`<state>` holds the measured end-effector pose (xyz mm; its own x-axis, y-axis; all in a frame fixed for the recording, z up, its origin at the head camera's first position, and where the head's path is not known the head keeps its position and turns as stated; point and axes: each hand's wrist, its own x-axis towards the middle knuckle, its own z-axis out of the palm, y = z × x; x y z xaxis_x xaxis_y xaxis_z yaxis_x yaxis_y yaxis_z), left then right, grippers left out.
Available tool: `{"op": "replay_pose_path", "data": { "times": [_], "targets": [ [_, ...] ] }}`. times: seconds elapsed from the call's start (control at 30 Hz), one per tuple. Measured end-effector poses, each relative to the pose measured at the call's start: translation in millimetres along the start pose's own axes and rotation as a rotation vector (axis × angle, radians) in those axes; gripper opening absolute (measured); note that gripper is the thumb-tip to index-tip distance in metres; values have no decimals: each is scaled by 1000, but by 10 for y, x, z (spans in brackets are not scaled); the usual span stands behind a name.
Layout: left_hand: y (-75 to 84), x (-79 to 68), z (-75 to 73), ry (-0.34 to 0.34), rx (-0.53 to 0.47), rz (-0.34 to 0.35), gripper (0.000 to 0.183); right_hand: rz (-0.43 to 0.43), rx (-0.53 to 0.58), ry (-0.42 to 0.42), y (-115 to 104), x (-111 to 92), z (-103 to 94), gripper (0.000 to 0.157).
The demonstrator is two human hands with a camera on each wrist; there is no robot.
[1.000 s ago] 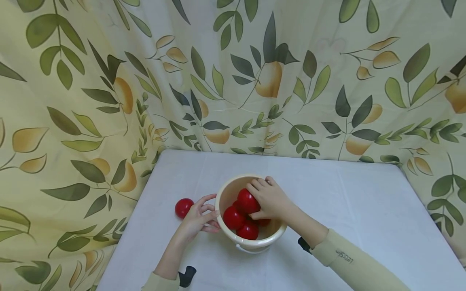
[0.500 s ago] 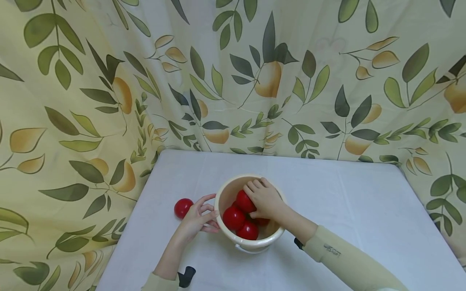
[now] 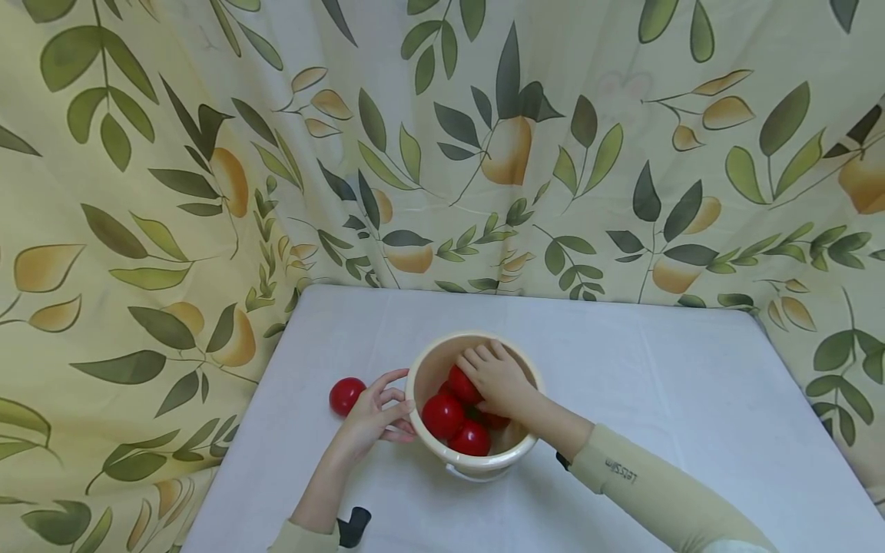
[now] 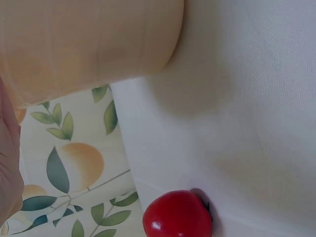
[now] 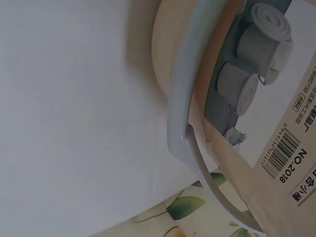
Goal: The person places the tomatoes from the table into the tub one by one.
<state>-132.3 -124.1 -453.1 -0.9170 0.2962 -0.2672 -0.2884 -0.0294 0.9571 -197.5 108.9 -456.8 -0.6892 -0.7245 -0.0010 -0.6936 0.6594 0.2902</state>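
Observation:
A cream bucket [image 3: 508, 462] stands on the table with several red tomatoes inside, one of them a front tomato [image 3: 472, 438]. My right hand [image 3: 499, 378] reaches over the rim and grips an upper tomato [image 3: 462, 384]; its fingertips are partly hidden. My left hand [image 3: 369, 418] touches the left outer side of the bucket with loosely bent fingers spread apart. One loose tomato [image 3: 347, 396] lies on the table just left of that hand. In the left wrist view this tomato [image 4: 177, 215] shows a green stem, and the bucket's side [image 4: 89, 44] stands above it.
A white cloth covers the table [image 3: 657, 384]. Behind and to the left hangs a curtain [image 3: 442, 153] printed with leaves and fruit. The bucket's handle [image 5: 217, 190] hangs down, and a printed label [image 5: 276, 148] shows in the right wrist view.
My right hand has moved slightly left and deeper into the bucket with the tomato in its grip. The left hand, the bucket and the loose tomato hold nearly the same places.

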Motion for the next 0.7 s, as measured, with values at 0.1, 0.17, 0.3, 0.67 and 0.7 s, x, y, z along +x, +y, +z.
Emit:
{"op": "replay_pose_path", "data": {
  "times": [0.1, 0.17, 0.3, 0.67, 0.7],
  "targets": [
    [-11, 7, -5, 3, 4, -3, 57, -1, -28, 2, -6, -15, -11, 82],
    [-18, 11, -7, 6, 8, -3, 56, 0, -41, 3, -7, -23, -12, 82],
    [-27, 12, -9, 11, 8, 0, 56, 7, -1, 5, 1, -27, -6, 81],
    [-52, 29, -11, 13, 9, 0, 57, 74, 444, 217, 212, -129, -86, 65],
    [-51, 27, -12, 16, 12, 0, 57, 111, 473, 258, 244, -152, -103, 63]
  ]
}}
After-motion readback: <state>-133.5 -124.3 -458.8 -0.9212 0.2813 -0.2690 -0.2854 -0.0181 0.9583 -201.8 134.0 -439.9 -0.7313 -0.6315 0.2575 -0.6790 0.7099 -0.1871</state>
